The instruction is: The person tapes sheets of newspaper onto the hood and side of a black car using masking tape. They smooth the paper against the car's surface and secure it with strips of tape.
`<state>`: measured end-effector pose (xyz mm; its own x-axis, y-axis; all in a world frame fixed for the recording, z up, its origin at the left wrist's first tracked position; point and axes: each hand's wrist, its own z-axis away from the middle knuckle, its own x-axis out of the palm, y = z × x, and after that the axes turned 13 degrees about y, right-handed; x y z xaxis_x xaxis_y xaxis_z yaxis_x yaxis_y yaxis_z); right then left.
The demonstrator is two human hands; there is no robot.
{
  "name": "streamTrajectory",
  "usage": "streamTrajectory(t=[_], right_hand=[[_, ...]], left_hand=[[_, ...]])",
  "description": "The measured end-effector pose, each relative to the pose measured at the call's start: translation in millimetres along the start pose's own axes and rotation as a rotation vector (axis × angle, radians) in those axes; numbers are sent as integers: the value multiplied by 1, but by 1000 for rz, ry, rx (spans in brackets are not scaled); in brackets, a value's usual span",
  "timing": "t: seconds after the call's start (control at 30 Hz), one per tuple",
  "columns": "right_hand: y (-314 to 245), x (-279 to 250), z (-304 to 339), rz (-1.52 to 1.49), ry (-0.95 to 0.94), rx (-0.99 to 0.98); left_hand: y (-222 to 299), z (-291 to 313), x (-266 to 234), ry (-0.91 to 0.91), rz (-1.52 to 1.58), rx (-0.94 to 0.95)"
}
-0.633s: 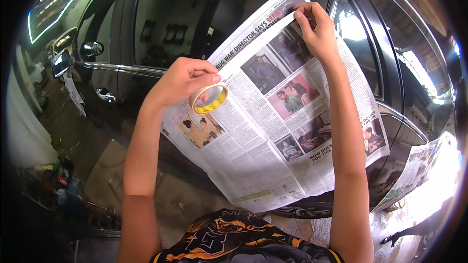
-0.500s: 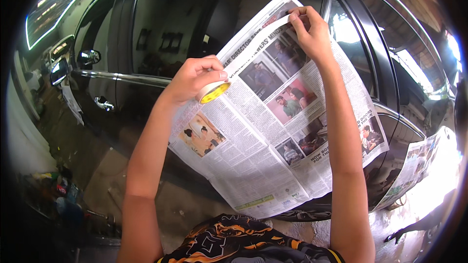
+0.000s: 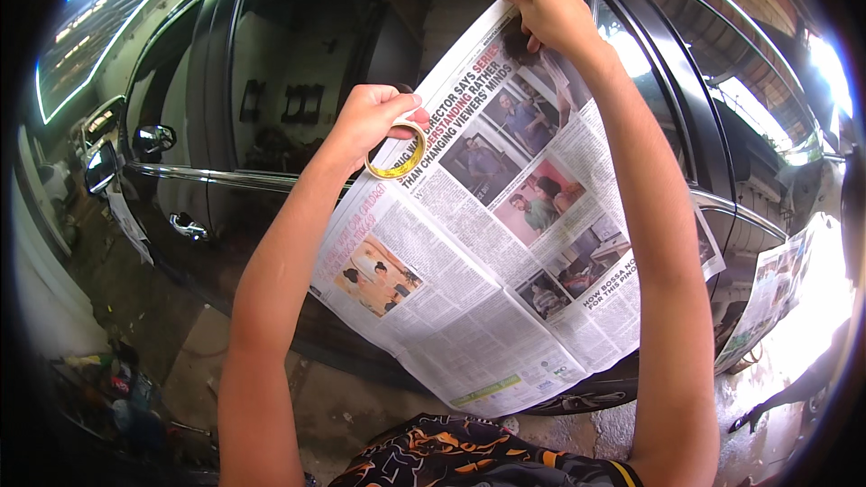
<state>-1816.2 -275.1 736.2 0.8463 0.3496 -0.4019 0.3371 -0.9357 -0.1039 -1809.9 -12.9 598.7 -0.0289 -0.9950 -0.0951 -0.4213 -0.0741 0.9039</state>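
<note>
A spread newspaper sheet [image 3: 469, 252] hangs tilted against the side of a black car [image 3: 262, 158]. My left hand [image 3: 374, 122] is closed at the sheet's upper left edge, with a roll of masking tape [image 3: 401, 158] hanging from its fingers. The roll has a yellow inner core facing me. At the upper right corner of the paper, my right hand [image 3: 550, 13] is closed in a pinch on the edge. A pale strip runs along the top edge between both hands; whether it is tape or paper margin I cannot tell.
More newspaper [image 3: 767, 293] covers a part of the car at the right. A chrome door handle [image 3: 188, 225] and side mirror [image 3: 155, 140] stick out on the left. Assorted items [image 3: 117, 388] lie on the floor at the lower left. Part of a wheel [image 3: 586, 397] shows under the sheet.
Both hands have moved up, the right one also slightly left, from across the headline to the paper's top edge. The headline is now uncovered, and the tape roll has turned to show its opening.
</note>
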Motion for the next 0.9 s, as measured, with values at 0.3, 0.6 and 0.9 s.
streamTrajectory(t=[0.3,0.6,0.9], right_hand=[[6,24,-13,315,167,-267],[-11,18,-11,338,126,-99],[-20,10,-6,240,71,-6]], left_hand=[[9,-7,5,52,-104,-77],[14,-5,6,76,-168,-65],[12,-5,6,83,-183,-62]])
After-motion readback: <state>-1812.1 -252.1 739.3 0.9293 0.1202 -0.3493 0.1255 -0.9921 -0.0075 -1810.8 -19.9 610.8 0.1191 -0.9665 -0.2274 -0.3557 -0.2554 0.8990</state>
